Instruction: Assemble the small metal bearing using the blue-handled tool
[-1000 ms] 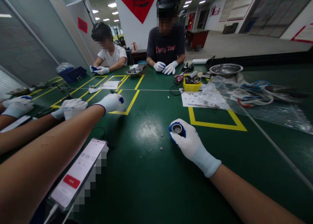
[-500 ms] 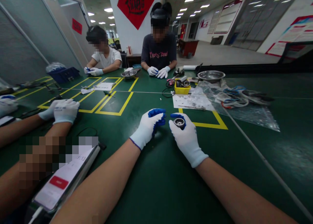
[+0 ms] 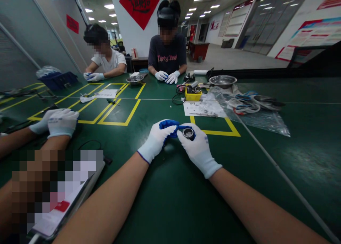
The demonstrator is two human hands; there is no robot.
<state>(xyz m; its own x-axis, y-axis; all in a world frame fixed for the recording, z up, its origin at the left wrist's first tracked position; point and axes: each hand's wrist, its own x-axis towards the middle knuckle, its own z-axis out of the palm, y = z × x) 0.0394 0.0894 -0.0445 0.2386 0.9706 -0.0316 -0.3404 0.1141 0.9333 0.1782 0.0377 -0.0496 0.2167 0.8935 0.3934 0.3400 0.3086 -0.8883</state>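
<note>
Over the green table (image 3: pixel 170 187), my right hand (image 3: pixel 195 144) in a white and blue glove grips a small round dark metal part (image 3: pixel 188 133), its ringed end facing up with small light spots inside. Just left of it is my left hand (image 3: pixel 161 135), gloved the same way, its fingers curled and their tips meeting those of my right hand. Whether anything sits between the left fingers is hidden. A tiny ring-like piece (image 3: pixel 163 158) lies on the table below my left hand.
A phone (image 3: pixel 66 201) and a neighbour's gloved hands (image 3: pixel 60 122) are at left. Further back are a yellow bin (image 3: pixel 193 95), white paper (image 3: pixel 205 110), a plastic bag (image 3: pixel 266 123) with cables, metal bowls (image 3: pixel 223 81) and a blue crate (image 3: pixel 57 81). Two people sit across the table.
My hands have come together, closing the gap between their fingertips. The round part stays in my right hand. The whole view has shifted slightly.
</note>
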